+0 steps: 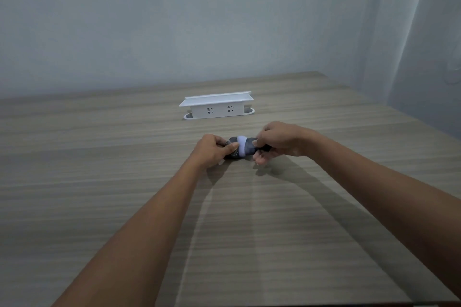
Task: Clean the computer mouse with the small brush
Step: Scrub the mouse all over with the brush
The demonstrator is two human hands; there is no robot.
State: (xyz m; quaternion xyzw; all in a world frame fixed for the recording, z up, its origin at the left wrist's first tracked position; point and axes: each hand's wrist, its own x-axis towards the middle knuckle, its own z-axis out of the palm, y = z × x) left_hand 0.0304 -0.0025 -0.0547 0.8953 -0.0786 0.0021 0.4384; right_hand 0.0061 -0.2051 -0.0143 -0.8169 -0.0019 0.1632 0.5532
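- On desk (124,194) centre: left hand (212,151) grips computer mouse (233,151), fingers curled.
- Right hand (277,142), at 3 o'clock, pinches small brush (242,146); bristles touch mouse.
- Socket box (216,105) at 12 o'clock.

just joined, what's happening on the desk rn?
A person is cleaning a dark computer mouse on the wooden table. The left hand grips the mouse to steady it, while the right hand holds a small brush whose pale bristle head is pressed on top of the mouse. A white power strip holder sits further back, untouched. Whether any dust is left is too blurred to tell.
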